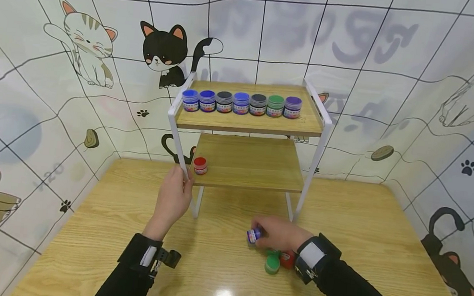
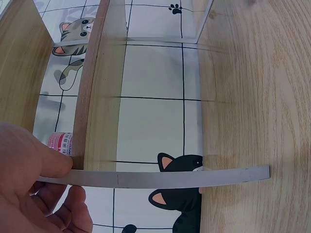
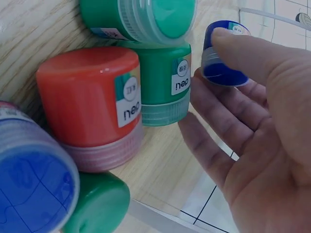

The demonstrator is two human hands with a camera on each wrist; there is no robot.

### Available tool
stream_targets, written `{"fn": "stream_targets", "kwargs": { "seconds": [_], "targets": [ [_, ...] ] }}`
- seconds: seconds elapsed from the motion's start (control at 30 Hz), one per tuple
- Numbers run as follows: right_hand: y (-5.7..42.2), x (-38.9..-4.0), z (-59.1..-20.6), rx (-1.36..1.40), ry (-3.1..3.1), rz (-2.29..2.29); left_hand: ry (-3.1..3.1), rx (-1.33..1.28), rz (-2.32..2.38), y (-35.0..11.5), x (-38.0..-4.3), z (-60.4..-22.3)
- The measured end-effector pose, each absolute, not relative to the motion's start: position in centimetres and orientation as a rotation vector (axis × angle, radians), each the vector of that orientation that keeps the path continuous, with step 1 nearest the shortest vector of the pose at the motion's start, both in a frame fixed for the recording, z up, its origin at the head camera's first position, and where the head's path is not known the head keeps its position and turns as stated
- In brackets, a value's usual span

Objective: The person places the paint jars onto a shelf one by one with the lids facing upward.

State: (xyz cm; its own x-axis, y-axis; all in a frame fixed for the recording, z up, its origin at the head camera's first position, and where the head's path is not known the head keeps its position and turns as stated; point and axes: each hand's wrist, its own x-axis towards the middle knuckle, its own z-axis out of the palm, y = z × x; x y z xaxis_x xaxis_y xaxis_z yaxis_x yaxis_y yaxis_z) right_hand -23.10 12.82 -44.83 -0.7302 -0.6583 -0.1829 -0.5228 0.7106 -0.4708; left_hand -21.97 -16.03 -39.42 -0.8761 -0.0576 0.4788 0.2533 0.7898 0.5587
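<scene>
My left hand (image 1: 174,199) grips the white left leg (image 2: 160,179) of a two-tier wooden shelf rack, at the lower board's front corner. Just behind those fingers, a small red-lidded paint jar (image 1: 200,166) stands on the lower board (image 1: 253,161). My right hand (image 1: 282,234) pinches a small blue paint jar (image 3: 224,74) between thumb and fingers, tilted, low in front of the rack. Beneath that wrist are a red jar (image 3: 87,102), several green jars (image 3: 163,80) and another blue jar (image 3: 34,179), partly hidden by the hand and cuff in the head view.
On the upper board (image 1: 239,123), several jars with blue, dark, green and purple lids stand in a row (image 1: 240,103). The rack is on a wood-grain table (image 1: 366,239). A cat-print sheet (image 1: 249,33) hangs behind and along both sides.
</scene>
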Motion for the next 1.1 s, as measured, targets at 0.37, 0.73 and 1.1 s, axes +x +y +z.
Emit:
{"fn": "stream_targets", "kwargs": {
  "seconds": [0.37,0.73,1.1],
  "targets": [
    [12.73,-23.28,-44.64,-1.025,2.597,-0.615,-2.508,-0.137,-0.874,-16.08,-21.94,-39.42],
    [12.79,-23.15,-44.56,-1.02,2.582,-0.62,-2.503,-0.146,-0.867,-16.01,-21.84,-39.35],
    [12.81,-23.13,-44.13,-1.006,2.56,-0.634,-2.508,-0.145,-0.869,-15.93,-21.81,-39.28]
  ]
}}
